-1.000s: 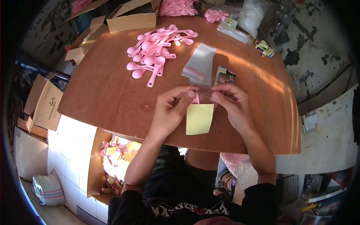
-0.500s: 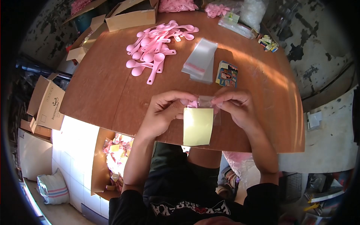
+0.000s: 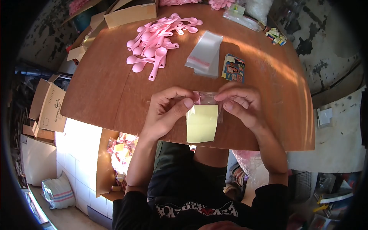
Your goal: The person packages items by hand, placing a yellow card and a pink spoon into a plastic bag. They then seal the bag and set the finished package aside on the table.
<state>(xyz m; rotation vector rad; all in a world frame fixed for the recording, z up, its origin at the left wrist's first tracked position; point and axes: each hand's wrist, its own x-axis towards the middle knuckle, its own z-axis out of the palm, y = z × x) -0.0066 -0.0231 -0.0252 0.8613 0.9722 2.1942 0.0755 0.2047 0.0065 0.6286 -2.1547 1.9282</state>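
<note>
A small clear plastic bag [image 3: 209, 98] is held up near the table's front edge between my two hands. Inside or against it hangs a pale yellow card [image 3: 202, 124], with a bit of pink [image 3: 197, 97] showing at the bag's upper left. My left hand [image 3: 168, 109] pinches the left side, its thumb by the card's top corner. With bent fingers, my right hand [image 3: 242, 103] grips the upper right side of the bag. Beyond them lie flat clear bags [image 3: 207, 51], a stack of printed cards [image 3: 233, 68] and a heap of pink measuring spoons [image 3: 157, 42].
Cardboard boxes [image 3: 130, 14] stand at the back left of the brown table [image 3: 103, 80]. Below its left edge, an open carton [image 3: 105, 165] holds packed pink pieces. Plastic packs [image 3: 241, 20] and small yellow boxes [image 3: 276, 36] sit at the far right.
My left thumb has moved down toward the card's corner, and my right thumb has shifted away from the bag's edge. The whole view has tilted slightly, so the table sits higher.
</note>
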